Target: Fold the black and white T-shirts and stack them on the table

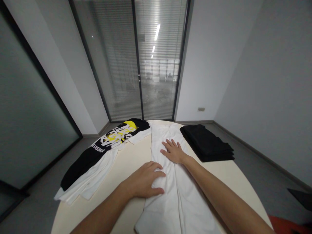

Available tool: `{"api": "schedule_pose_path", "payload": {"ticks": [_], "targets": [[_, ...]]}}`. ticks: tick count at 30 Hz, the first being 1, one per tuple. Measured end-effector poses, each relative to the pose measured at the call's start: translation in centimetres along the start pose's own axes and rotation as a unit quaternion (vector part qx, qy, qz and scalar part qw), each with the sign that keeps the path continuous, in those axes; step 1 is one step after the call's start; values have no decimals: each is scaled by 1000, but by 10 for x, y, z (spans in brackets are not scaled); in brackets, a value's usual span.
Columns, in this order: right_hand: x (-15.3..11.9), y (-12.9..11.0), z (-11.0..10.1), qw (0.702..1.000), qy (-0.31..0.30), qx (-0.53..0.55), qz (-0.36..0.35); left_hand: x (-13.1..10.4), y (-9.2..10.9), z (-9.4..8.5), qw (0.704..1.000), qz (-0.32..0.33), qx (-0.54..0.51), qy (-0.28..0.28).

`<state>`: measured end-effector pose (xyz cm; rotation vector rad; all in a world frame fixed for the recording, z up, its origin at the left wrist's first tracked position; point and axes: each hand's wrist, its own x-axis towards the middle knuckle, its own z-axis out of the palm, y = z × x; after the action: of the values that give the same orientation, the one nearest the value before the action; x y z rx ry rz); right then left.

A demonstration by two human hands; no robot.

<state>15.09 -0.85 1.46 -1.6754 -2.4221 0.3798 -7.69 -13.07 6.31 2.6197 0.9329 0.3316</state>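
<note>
A long white folded cloth garment (170, 195) runs from the table's near edge to its far edge, with a lengthwise crease down its middle. My left hand (147, 180) rests at the garment's left edge, fingers apart and curved over the fabric. Farther up, my right hand (174, 151) lies flat on the cloth with its fingers spread. Neither hand grips anything. Some wrinkles show around the fingers. Which kind of garment it is, I cannot tell.
Along the table's left side lie black and white clothes (97, 159) with a yellow and white print. A stack of folded black clothes (206, 143) sits at the right. The round cream table (234, 185) has a curved edge. Beyond stands a glass partition (158, 97) with blinds.
</note>
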Motion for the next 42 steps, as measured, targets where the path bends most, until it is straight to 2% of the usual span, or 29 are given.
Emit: {"api": "schedule_pose_path", "payload": {"ticks": [5, 8, 10, 12, 13, 15, 17, 20, 23, 25, 28, 30, 32, 34, 36, 38, 40, 42], "targets": [[-24, -6, -24, 991, 64, 32, -117, -3, -11, -5, 999, -18, -28, 2], [-50, -30, -42, 980, 27, 91, -173, -3, -20, -4, 998, -21, -53, 23], [-73, -53, -48, 966, -47, 129, -219, -3, -26, -2, 996, -24, -72, 38], [-96, -77, -46, 934, -116, 156, -301, -2, -32, 2, 995, -32, -81, 52], [-106, -88, -42, 914, -126, 166, -347, -2, -35, 3, 995, -34, -81, 57], [-122, -105, -29, 878, -119, 177, -428, -2, -40, 6, 995, -34, -67, 64], [-131, -114, -14, 857, -117, 167, -473, -2, -43, 8, 996, -32, -49, 67], [-132, -115, 0, 836, -125, 189, -499, -2, -46, 10, 997, -33, -39, 65], [-131, -110, 0, 804, -170, 292, -490, -2, -48, 10, 996, -35, -45, 63], [-133, -106, -7, 776, -232, 355, -467, -1, -48, 11, 996, -31, -51, 67], [-138, -99, -22, 762, -350, 375, -395, -1, -48, 11, 995, -28, -58, 76], [-138, -93, -33, 770, -394, 371, -338, -2, -48, 10, 995, -26, -58, 80], [-133, -84, -43, 801, -364, 372, -295, -3, -46, 9, 995, -22, -51, 81], [-123, -72, -50, 857, -260, 360, -262, -3, -41, 5, 996, -15, -42, 74], [-110, -55, -53, 910, -118, 339, -207, -2, -33, 2, 998, -1, -37, 56], [-96, -38, -51, 948, -6, 281, -150, 0, -23, -1, 998, 23, -40, 30], [-85, -21, -45, 969, 55, 216, -105, 2, -10, -2, 998, 47, -50, 1], [-78, -9, -38, 975, 75, 192, -89, 3, 1, 0, 996, 63, -60, -20]]}}
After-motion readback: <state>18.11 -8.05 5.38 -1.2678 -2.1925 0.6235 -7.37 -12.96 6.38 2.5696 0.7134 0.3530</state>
